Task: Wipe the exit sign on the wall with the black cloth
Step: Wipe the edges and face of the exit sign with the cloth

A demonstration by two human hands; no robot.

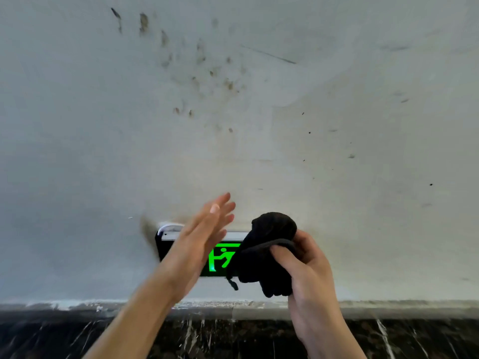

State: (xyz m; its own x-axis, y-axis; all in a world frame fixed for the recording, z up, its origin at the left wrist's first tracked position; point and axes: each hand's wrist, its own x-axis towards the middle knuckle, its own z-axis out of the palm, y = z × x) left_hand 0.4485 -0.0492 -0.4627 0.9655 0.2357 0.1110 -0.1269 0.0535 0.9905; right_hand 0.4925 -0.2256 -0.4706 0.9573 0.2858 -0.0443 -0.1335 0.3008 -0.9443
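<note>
Lower centre: right hand (308,265) grips bunched black knitted cloth (269,252) against green-lit rectangular exit sign (223,257); left hand (204,237) spread flat (apparently steadying).

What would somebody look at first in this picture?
Probably the glowing green exit sign, low on the wall, just above the dark marble strip. Right in front of it, the right hand grips a bunched black cloth, and the left hand is open and flat.
</note>
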